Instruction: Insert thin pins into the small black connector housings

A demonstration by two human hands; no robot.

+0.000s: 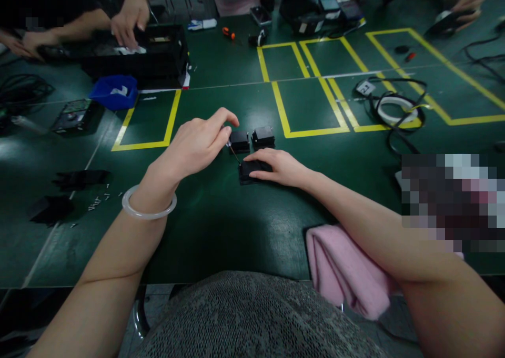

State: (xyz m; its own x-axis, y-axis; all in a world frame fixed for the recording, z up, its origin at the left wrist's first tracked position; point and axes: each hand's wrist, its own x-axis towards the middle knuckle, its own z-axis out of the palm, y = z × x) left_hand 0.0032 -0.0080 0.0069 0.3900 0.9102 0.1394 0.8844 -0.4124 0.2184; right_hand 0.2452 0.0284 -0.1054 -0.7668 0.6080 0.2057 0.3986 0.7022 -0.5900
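Note:
My left hand (203,140) is closed on a thin screwdriver (233,152), its shaft slanting down to the right. The tip meets the upper left corner of a small black rectangular block (246,179) lying on the green table. Holding that block from the right, my right hand (282,166) has its thumb on the near side and its fingers over the far part, so much of the top is hidden. Just beyond are two similar black blocks, a left one (239,141) and a right one (263,136), side by side.
Small screws (96,203) lie at left beside black parts (51,210). A blue bin (114,92) stands before a black crate (165,58), where a co-worker's hand (132,21) reaches. Coiled cable (398,108) sits at right; pink cloth (343,268) hangs over the near edge.

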